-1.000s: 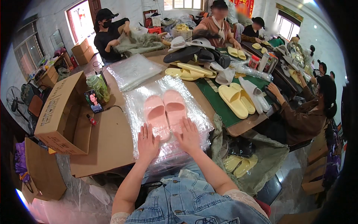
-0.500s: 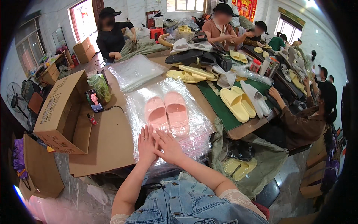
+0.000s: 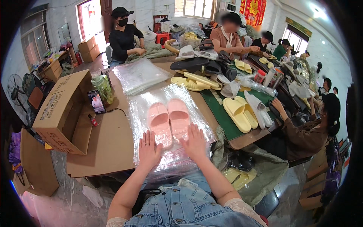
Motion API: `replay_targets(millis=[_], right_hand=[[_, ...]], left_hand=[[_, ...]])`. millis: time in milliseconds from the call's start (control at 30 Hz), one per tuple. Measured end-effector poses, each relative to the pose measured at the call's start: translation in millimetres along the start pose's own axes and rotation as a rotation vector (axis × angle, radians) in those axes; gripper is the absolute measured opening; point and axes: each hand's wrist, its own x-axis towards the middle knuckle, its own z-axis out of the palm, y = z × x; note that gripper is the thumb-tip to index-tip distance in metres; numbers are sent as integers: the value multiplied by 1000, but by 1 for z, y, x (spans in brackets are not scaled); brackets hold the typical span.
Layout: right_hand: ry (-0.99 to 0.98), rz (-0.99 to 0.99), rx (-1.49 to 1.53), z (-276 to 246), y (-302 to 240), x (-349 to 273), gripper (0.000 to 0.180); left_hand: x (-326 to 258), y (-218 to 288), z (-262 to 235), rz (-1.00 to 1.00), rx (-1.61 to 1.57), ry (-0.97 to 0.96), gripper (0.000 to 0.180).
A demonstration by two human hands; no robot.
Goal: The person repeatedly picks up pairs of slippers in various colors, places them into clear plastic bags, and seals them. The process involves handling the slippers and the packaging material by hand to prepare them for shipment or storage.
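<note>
A pair of pink slide slippers (image 3: 169,122) lies side by side, apparently inside a see-through plastic bag, on top of a stack of plastic bags (image 3: 140,108). My left hand (image 3: 149,147) rests flat on the plastic just left of the slippers' near ends, fingers stretched forward. On the other side, my right hand (image 3: 195,143) lies flat with fingers spread, close beside the right slipper. Neither hand grips anything. Pink strips show along the bags' near edge between my wrists.
An open cardboard box (image 3: 60,115), a phone (image 3: 96,102) and a green bottle (image 3: 102,87) stand on the left. Another bag stack (image 3: 140,76) lies beyond. Yellow slippers (image 3: 240,113) and white slippers (image 3: 258,109) lie on a green mat (image 3: 211,104). Several people work around the tables.
My right hand has moved right, away from my left, to the slippers' right side. My left hand stays at their near left. The view has shifted slightly.
</note>
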Motion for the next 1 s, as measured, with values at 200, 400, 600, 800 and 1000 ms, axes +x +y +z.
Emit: replay_targets(millis=[200, 400, 600, 800, 1000], right_hand=[[-189, -315, 265, 3, -78, 0, 73], [-105, -277, 90, 19, -50, -3, 70], [-78, 23, 71, 4, 22, 0, 71], [59, -113, 55, -11, -26, 1, 70], [-170, -344, 233, 8, -76, -14, 73]], left_hand=[[-2, -8, 5, 60, 147, 0, 73], [0, 5, -8, 5, -29, 1, 72], [0, 3, -4, 20, -23, 40, 72], [0, 5, -6, -18, -27, 16, 73], [-3, -2, -2, 14, 3, 12, 72]])
